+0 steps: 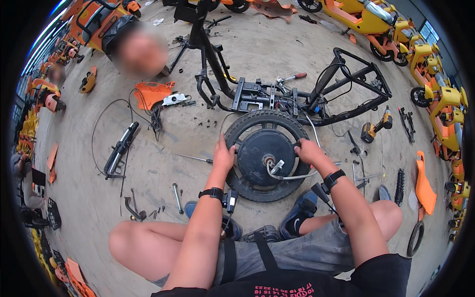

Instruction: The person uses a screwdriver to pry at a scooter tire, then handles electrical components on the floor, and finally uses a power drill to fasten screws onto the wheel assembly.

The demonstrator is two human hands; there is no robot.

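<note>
A scooter wheel [257, 151] with a black tyre and a broad hub motor lies in front of my crossed legs. My left hand [225, 154] grips its left side, fingers curled at the rim. On the opposite side my right hand [309, 152] is closed on the wheel near a spoke. A grey cable [297, 176] comes from the hub's axle, a white connector [278, 166] showing beside it. Just beyond the tyre lies a black scooter frame [267, 96], with its bare tube structure exposed.
A cordless drill [377, 126] lies at right, a ratchet [292, 77] beyond the frame. A screwdriver [193, 158], fork-like part [121, 148], long bolt [177, 198] and orange panel [153, 94] lie at left. A person [138, 49] is at far left; yellow scooters [440, 104] line the right.
</note>
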